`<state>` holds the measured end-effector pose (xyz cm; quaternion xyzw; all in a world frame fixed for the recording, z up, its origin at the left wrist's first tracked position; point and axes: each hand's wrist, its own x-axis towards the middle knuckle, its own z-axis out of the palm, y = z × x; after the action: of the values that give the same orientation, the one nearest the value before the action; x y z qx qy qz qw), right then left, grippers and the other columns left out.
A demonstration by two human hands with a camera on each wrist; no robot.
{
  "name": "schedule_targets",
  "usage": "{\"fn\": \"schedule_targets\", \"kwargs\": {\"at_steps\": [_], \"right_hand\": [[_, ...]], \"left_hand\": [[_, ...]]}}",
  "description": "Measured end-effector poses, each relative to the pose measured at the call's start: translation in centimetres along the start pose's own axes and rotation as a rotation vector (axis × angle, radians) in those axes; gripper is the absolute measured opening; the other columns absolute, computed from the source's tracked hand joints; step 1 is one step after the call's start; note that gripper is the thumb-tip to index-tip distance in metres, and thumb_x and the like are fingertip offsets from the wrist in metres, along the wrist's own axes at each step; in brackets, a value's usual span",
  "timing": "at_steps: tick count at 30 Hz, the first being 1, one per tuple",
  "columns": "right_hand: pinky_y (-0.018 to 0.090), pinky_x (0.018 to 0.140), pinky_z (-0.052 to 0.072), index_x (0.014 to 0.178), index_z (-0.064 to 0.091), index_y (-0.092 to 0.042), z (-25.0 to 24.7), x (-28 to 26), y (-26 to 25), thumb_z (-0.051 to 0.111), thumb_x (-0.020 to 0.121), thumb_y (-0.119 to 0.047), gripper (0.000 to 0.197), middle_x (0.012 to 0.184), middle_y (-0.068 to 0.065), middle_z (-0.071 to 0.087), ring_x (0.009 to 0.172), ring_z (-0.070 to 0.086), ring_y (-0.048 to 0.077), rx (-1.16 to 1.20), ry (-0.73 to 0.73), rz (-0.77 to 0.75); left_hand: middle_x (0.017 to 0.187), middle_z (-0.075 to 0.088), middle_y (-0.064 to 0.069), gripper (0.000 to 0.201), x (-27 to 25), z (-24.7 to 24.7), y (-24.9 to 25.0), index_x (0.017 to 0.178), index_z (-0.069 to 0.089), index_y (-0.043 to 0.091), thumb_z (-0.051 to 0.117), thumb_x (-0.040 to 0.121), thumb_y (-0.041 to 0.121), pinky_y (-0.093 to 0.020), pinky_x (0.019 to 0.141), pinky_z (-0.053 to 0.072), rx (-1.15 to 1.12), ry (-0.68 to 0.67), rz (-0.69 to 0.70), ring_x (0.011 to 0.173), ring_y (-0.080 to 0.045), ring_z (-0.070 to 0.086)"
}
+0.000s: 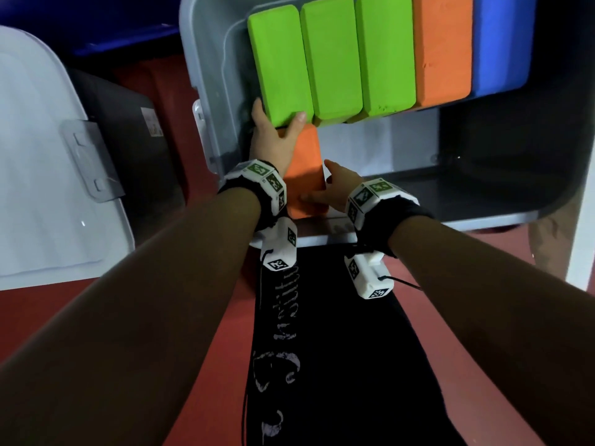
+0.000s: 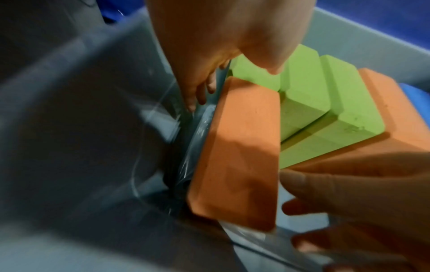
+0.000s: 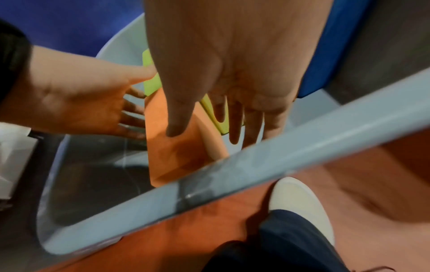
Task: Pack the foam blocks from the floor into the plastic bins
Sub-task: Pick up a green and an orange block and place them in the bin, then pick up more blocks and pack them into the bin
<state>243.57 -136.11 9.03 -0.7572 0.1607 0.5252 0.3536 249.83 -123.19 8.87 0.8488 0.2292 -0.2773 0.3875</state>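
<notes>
Reaching forward side by side, both bare forearms extend into the grey translucent plastic bin (image 1: 206,75), each wrist wearing a white tracker cuff with black-and-white markers. The left hand (image 1: 272,140) lies with its fingers straight down along the bin's left wall, slipped between that wall and the foam, while its thumb (image 1: 297,119) is spread across the near end of the leftmost bright green rectangular foam block (image 1: 280,62); the fingers are extended, pressing rather than clasping. The right hand (image 1: 335,188) is spread wide with loose, straight fingers beside the right face of the orange rectangular foam block (image 1: 306,165), its thumb (image 3: 179,121) resting on that block's top face. This orange block stands on edge between the two hands, inside the bin against its left wall, just in front of the green row. Beyond the left thumb, two more green blocks, a second orange block (image 1: 442,49) and a blue foam block (image 1: 502,43) stand packed side by side.
</notes>
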Motion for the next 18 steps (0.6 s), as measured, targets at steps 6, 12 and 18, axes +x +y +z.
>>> {"fn": "schedule_targets", "kwargs": {"at_steps": [6,12,18], "right_hand": [[0.032,0.1,0.038,0.141,0.037,-0.011,-0.7,-7.4,2.8,0.062,0.086,-0.04,0.067,0.135,0.015,0.052,0.125,0.048,0.031,0.113,0.194,0.134],[0.035,0.098,0.042,0.135,0.042,-0.008,-0.2,-15.8,6.1,0.056,0.088,-0.025,0.051,0.125,0.018,0.057,0.118,0.053,0.033,0.279,0.386,0.117],[0.03,0.096,0.041,0.135,0.047,-0.014,4.0,-22.6,14.3,0.059,0.089,-0.029,0.05,0.128,0.013,0.058,0.119,0.054,0.03,0.56,0.428,0.268]], "left_hand": [[0.135,0.049,-0.017,0.041,-5.4,-1.4,0.9,0.126,0.049,0.012,0.052,0.094,0.037,-0.031,0.096,0.039,0.299,-0.093,-0.038,0.121,-0.031,0.05],[0.124,0.06,-0.017,0.036,-12.3,-0.2,3.9,0.122,0.057,0.006,0.054,0.093,0.027,-0.032,0.096,0.041,0.502,-0.29,0.191,0.116,-0.031,0.055],[0.117,0.066,-0.01,0.032,-20.7,5.3,8.4,0.12,0.057,0.012,0.055,0.093,0.029,-0.03,0.092,0.043,0.706,-0.548,0.377,0.109,-0.026,0.06]]}}
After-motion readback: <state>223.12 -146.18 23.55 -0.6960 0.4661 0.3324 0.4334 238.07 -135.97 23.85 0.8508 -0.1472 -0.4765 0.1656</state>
